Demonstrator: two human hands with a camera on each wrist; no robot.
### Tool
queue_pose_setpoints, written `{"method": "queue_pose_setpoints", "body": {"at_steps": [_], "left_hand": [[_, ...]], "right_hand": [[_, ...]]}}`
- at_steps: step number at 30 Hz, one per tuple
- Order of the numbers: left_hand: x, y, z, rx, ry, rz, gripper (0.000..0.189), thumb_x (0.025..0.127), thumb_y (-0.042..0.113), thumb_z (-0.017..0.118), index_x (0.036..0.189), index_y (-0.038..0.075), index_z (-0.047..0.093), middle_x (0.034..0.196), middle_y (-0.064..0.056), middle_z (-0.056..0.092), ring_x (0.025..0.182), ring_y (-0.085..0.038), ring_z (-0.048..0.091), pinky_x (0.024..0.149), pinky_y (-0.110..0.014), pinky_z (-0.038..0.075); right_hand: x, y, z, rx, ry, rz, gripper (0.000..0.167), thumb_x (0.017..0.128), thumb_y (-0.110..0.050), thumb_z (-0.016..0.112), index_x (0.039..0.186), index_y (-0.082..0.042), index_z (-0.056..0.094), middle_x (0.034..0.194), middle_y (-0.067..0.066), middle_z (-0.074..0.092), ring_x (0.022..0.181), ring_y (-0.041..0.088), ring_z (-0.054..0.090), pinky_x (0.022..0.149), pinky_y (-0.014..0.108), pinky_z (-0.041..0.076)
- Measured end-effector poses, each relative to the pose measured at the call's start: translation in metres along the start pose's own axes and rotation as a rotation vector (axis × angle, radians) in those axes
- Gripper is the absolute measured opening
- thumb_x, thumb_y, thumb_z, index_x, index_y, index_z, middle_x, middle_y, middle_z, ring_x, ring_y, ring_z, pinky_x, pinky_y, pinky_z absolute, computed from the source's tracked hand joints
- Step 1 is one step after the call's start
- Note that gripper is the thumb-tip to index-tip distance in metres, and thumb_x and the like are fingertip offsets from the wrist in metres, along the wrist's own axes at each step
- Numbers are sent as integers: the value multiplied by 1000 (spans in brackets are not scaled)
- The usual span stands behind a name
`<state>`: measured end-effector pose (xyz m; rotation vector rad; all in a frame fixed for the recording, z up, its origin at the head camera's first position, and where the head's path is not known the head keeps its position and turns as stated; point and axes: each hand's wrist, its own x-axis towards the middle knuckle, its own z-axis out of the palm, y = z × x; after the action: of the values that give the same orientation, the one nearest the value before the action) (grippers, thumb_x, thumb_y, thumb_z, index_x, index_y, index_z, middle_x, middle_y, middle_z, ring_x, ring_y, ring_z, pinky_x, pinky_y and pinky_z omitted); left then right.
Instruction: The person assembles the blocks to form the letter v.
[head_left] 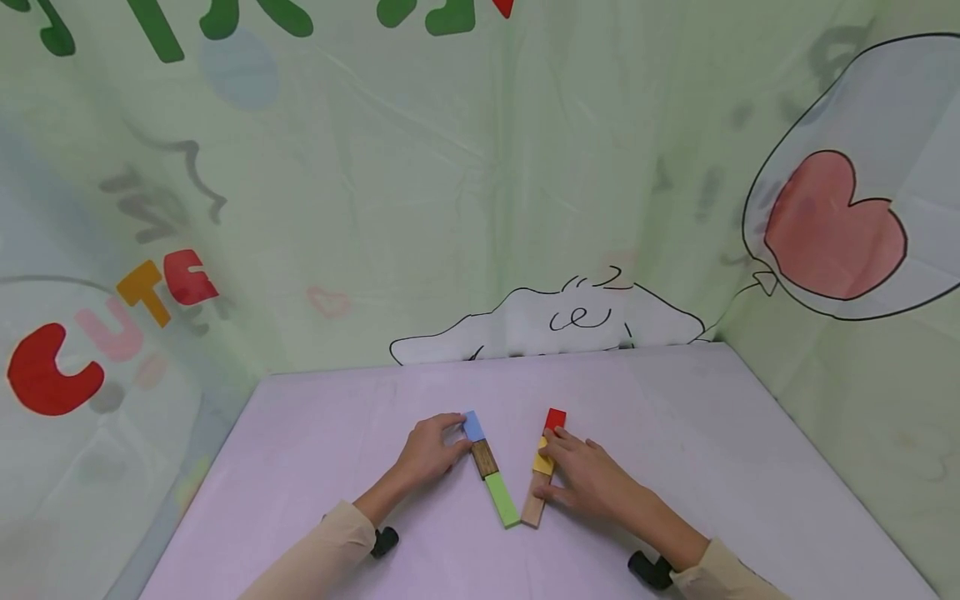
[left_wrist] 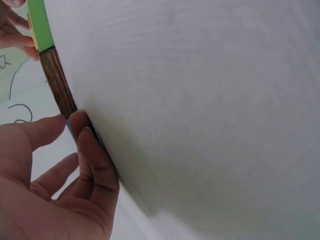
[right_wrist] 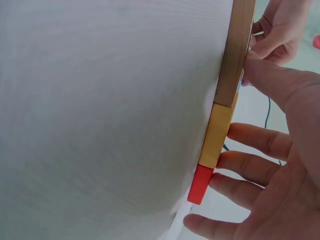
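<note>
Two rows of small blocks form a V on the table, their near ends close together. In the left row lie a blue block (head_left: 473,427), a dark brown wood-grained block (head_left: 484,458) and a green block (head_left: 502,500). The right row has a red block (head_left: 556,418), a yellow block (head_left: 541,463) and a light wooden block (head_left: 534,505). My left hand (head_left: 429,450) touches the left row's outer side around the blue and brown blocks; its fingers mostly hide the blue one in the left wrist view. Along the right row, my right hand (head_left: 592,477) rests its thumb at the wooden block and fingers beside the yellow and red ones.
A pale lilac cloth covers the table (head_left: 337,408). Behind it hangs a light green printed curtain (head_left: 420,183), with a balloon drawing (head_left: 907,125) at the right. Black wrist devices (head_left: 651,570) sit below both sleeves.
</note>
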<state>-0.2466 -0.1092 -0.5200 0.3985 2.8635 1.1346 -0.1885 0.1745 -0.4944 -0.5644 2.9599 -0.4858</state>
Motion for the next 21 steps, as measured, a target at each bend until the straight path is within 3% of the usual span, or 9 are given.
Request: {"method": "queue_pose_setpoints", "body": {"at_steps": [11,16,19,21], "left_hand": [[-1,0,0,-1,-2,4,49,97,26,74,142,6,66,148,-15,66,145,-36,58,119,-55,46],[-1,0,-1,-8,-4,-1,51,98,27,74,144,7,65,149,-15,65,138,-33,62,118,-55,47],[-1,1,-2,-15,-16,-16,56,99,28,72,150,7,58,149,-14,65,98,-20,77,102,-42,57],[-1,1,-2,-13,-26,-29,60,101,28,71,153,7,53,149,-13,65,70,-9,70,91,-36,56]], "right_hand": [[-1,-1,-1,13,-5,-6,61,88,-47,83,130,-6,70,154,21,59,151,42,48,114,74,40],[-1,-2,-3,4,-5,-6,61,87,-46,84,130,-5,70,154,21,59,150,42,49,114,74,41],[-1,-2,-3,-2,-3,-8,61,87,-47,84,130,-6,70,154,21,59,149,42,50,114,74,41],[-1,-2,-3,-4,-1,-11,61,87,-47,84,130,-5,70,154,21,59,148,42,51,113,73,41]]}}
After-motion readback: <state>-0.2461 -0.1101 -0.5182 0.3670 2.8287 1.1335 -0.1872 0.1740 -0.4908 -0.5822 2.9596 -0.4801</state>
